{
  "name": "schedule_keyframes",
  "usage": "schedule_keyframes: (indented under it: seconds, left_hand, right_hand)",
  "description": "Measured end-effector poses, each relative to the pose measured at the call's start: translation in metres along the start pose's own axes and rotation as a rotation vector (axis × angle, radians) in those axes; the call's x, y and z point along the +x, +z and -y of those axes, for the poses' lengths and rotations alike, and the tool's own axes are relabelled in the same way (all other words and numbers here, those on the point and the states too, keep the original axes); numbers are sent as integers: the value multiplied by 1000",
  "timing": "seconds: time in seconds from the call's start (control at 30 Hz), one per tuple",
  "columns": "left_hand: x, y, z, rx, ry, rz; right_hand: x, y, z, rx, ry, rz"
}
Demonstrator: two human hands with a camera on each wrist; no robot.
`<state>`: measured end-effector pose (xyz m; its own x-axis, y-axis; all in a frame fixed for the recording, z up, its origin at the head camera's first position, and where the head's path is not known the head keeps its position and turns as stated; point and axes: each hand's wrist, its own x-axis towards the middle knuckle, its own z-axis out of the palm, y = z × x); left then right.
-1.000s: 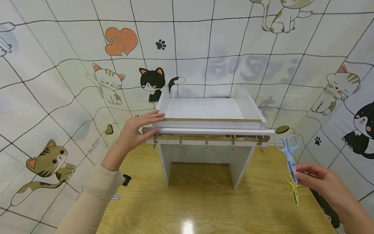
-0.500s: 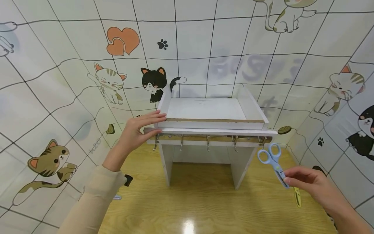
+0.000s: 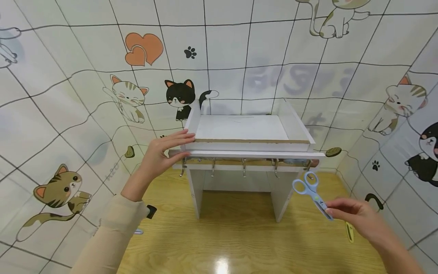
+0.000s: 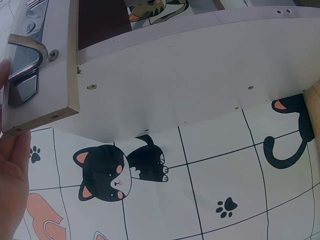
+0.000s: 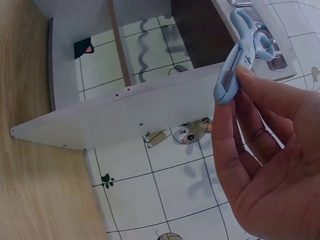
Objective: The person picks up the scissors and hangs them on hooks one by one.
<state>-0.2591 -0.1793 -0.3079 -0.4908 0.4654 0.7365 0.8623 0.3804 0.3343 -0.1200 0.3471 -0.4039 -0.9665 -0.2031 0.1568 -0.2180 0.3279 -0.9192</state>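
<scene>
Blue scissors (image 3: 316,198) are pinched in the right hand (image 3: 357,217).

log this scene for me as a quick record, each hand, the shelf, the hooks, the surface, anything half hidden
left hand: rests on the left end of the white shelf
right hand: pinches blue scissors by the blade end, handle loops up
hooks: five metal hooks in a row along the shelf's front
scissors to hooks: loops near the right-end hook; contact unclear
surface: wood-grain tabletop under the shelf
half hidden: yellow object behind the right hand
</scene>
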Motion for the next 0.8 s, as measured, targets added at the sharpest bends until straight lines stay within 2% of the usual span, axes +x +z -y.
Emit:
schedule_keyframes:
  seconds: [0.23,0.4,0.57,0.8]
  left_hand:
    - [-2,-1,2,18,-3,2]
    - [-1,0,2,21,-10,5]
    - [-1,-2,0,22,-9,-3]
    - [-1,-1,-2,14,-6,2]
  right_hand:
    - [5,6,-12,-20,-3,-18]
    - [7,9,-20,36,-25,-25]
    - [12,15,-23,20,42,-46]
    - [13,18,-27,-60,84,17]
